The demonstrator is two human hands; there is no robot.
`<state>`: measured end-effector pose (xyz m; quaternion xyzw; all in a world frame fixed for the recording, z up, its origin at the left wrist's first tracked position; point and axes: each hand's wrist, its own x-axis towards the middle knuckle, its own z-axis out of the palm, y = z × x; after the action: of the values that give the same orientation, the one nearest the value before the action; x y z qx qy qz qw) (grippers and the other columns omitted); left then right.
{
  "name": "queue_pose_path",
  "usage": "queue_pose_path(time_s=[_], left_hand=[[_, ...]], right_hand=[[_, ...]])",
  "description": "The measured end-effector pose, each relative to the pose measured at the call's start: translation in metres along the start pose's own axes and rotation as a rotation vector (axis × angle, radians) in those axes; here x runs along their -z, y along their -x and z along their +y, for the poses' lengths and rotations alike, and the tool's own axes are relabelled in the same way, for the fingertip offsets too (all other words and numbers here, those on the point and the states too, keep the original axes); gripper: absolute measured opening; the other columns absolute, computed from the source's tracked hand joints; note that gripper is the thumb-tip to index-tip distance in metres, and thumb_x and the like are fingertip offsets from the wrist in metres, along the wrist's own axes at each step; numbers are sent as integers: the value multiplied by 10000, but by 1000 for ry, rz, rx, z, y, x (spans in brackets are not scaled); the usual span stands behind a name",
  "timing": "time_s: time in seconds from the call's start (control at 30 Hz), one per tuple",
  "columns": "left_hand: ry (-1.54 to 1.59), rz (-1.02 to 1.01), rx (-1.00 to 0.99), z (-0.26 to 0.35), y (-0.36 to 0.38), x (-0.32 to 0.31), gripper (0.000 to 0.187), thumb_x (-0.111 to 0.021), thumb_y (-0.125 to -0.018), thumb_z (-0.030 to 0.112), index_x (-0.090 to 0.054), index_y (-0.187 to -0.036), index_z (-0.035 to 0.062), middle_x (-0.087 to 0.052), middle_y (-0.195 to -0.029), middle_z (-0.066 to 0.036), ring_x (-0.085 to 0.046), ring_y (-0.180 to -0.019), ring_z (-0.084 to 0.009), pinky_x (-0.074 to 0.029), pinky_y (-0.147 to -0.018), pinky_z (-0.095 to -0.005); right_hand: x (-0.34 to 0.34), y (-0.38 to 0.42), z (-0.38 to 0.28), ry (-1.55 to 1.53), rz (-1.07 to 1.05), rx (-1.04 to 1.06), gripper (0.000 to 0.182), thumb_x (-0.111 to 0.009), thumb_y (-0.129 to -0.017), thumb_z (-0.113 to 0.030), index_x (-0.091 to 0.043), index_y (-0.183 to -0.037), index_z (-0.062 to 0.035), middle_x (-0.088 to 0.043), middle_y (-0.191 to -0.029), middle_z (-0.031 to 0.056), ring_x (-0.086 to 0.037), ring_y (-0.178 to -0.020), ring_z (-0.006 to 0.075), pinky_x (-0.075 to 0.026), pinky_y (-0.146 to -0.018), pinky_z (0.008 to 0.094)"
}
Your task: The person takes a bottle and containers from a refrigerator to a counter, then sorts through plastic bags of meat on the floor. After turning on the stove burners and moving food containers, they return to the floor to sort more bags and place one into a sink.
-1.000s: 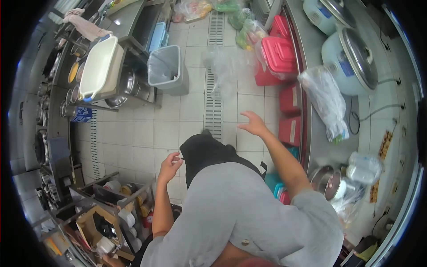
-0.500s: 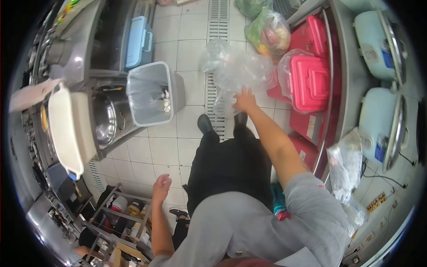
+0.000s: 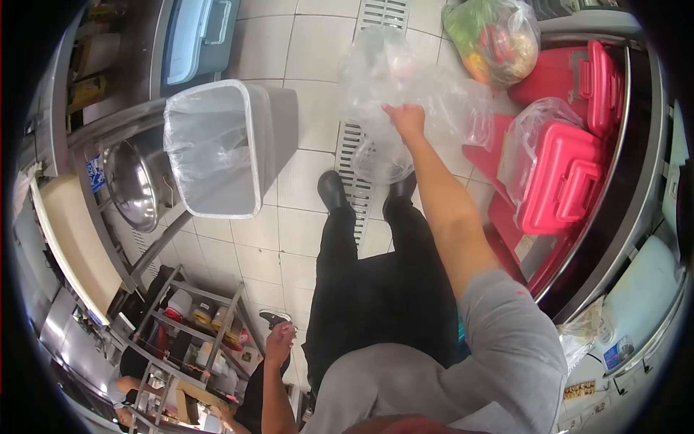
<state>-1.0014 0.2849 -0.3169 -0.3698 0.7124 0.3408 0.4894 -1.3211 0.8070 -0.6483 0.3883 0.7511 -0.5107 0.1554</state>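
Note:
My right hand (image 3: 406, 119) reaches forward over the floor, its fingers pinched on a clear plastic bag (image 3: 383, 72). The bag is crumpled and see-through, spreading to both sides of the hand above the floor drain grate. Down at my left side, my left hand (image 3: 280, 343) has curled fingers; whether anything is in them cannot be made out. A grey bin (image 3: 282, 137) with a clear liner stands on the floor to the left, apart from both hands.
Pink lidded boxes (image 3: 560, 177) sit low on the right. Beyond them lies a bag of vegetables (image 3: 499, 43). A blue lidded box (image 3: 199, 40) is at the far left, and a metal rack (image 3: 210, 318) with jars stands behind left. Another person's shoe (image 3: 275, 317) shows near the rack.
My right hand has gone from spread fingers at the bag's edge to a pinch on it, and the bag is lifted somewhat. My view has shifted, and my left hand appears lower.

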Motion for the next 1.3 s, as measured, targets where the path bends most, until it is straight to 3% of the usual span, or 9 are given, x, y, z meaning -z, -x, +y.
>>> queue_pose_path(time_s=[0.03, 0.1, 0.2, 0.4, 0.47, 0.6, 0.9, 1.17, 1.3], left_hand=[[-20, -24, -8, 10, 1, 0, 304, -613, -954, 213, -612, -1178, 7, -692, -936, -76, -636, -753, -103, -496, -630, -236], [-53, -48, -44, 44, 11, 3, 328, -608, -950, 233, -614, -1180, -1, -691, -910, -81, -625, -717, -106, -491, -622, -250], [-185, -109, -151, 67, 8, 23, 398, -594, -986, 352, -593, -1225, 34, -678, -1042, -58, -658, -907, -143, -535, -725, -290], [-329, -78, -525, 133, -10, 66, 332, -607, -961, 254, -606, -1215, 41, -670, -980, -38, -626, -844, -111, -502, -681, -266], [-370, -78, -578, 176, 7, 80, 338, -611, -960, 263, -612, -1217, 44, -672, -970, -36, -624, -842, -109, -499, -679, -263], [-452, -75, -666, 217, 25, 107, 352, -614, -958, 285, -622, -1218, 47, -674, -959, -34, -622, -842, -106, -501, -684, -262], [-481, -90, -749, 279, 76, 121, 375, -616, -958, 319, -632, -1197, 31, -678, -947, -55, -616, -775, -124, -507, -665, -276], [-486, -234, -969, 345, 130, 73, 392, -620, -963, 306, -613, -1217, 8, -690, -1039, -102, -655, -871, -170, -518, -773, -307], [-508, -310, -1091, 374, 154, 43, 413, -636, -955, 308, -597, -1236, 8, -680, -1122, -141, -669, -994, -212, -524, -847, -339]], right_hand=[[10, 24, -4, -214, 57, -111, 257, -788, -727, -220, -625, -747, -21, -614, -643, 86, -585, -612, 230, -468, -580, 388], [45, 78, 9, -155, 131, -74, 322, -754, -659, -79, -434, -642, -56, -468, -625, 39, -428, -606, 162, -384, -545, 366], [128, 176, 28, 128, 173, 62, 213, -644, -635, -19, -439, -685, -47, -439, -615, 71, -421, -596, 180, -367, -541, 374], [273, 348, 48, 260, 268, 22, 211, -607, -646, 0, -401, -635, -47, -405, -585, 79, -413, -581, 181, -371, -551, 369], [299, 398, 40, 80, 345, -46, 207, -605, -654, -1, -403, -639, -44, -403, -582, 85, -417, -578, 184, -377, -555, 372], [322, 469, 44, 194, 540, -106, 200, -596, -666, 5, -404, -639, -42, -418, -579, 94, -423, -570, 207, -386, -561, 387], [356, 534, 31, 169, 1002, -25, 191, -566, -692, 2, -384, -659, -43, -392, -580, 103, -402, -572, 228, -379, -571, 394], [378, 567, -94, -325, 858, 140, 301, -583, -746, 35, -332, -665, -108, -334, -621, -46, -322, -593, 57, -268, -501, 264], [387, 579, -150, -364, 887, 239, 328, -593, -750, 41, -322, -658, -119, -331, -629, -65, -315, -598, 45, -253, -501, 246]])
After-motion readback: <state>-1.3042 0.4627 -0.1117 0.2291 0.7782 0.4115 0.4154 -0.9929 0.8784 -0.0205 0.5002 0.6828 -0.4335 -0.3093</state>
